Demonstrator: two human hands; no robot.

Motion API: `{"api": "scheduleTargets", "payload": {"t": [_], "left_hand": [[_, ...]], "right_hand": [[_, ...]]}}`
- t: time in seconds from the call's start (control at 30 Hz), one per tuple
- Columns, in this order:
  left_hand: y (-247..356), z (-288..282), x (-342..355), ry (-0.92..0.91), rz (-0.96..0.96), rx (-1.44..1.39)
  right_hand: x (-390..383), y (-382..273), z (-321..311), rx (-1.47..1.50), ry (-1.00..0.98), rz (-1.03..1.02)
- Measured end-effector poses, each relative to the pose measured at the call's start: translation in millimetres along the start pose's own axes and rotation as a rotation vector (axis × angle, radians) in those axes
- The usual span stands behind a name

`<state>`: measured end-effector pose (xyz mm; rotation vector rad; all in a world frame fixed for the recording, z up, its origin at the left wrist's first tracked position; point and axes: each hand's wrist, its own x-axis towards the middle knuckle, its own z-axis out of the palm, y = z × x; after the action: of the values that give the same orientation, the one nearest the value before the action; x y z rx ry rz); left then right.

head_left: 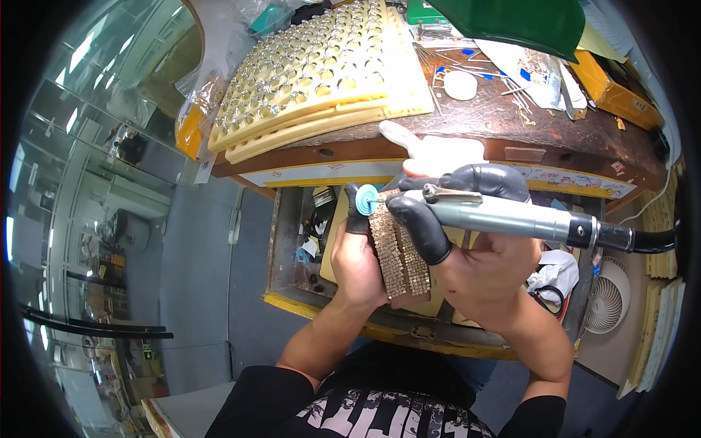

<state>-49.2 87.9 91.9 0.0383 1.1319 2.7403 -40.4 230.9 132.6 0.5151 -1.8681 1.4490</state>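
Note:
My right hand [482, 281], with black finger cots on its fingers, is wrapped round a grey rotary handpiece [515, 217]. A ribbed light-blue disc [364, 198] is fixed on the handpiece's thin spindle. The disc is at the upper end of a brown block [392, 259] faced with rows of small gold-coloured metal pieces; whether they touch I cannot tell. My left hand [358, 270], also with black cots, grips this block from its left side, and its far fingers are partly hidden. Just beyond the hands, a white rounded piece [445, 150] sticks out from the bench edge.
Stacked cream trays [307, 120] of shiny metal rings stand at the back left of the wooden bench [540, 131]. Burs and a white round piece [460, 85] lie to their right under a green shade [511, 22]. An open drawer [292, 303] is below my hands; a fan [607, 298] is right.

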Motion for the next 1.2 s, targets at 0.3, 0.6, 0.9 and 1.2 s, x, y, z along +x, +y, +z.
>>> {"api": "scheduleTargets", "payload": {"t": [0.3,0.6,0.9,1.2], "left_hand": [[-1,1,0,0.019,0.011,0.012],[-4,-9,2,-0.021,-0.017,0.020],[-1,-2,0,-0.025,-0.009,-0.012],[-3,-12,1,-0.048,-0.013,-0.004]], "right_hand": [[1,0,0,0.008,0.007,-0.011],[0,-3,0,-0.013,-0.014,0.034],[1,1,3,0.032,0.007,-0.024],[1,2,5,0.022,0.020,-0.013]]}}
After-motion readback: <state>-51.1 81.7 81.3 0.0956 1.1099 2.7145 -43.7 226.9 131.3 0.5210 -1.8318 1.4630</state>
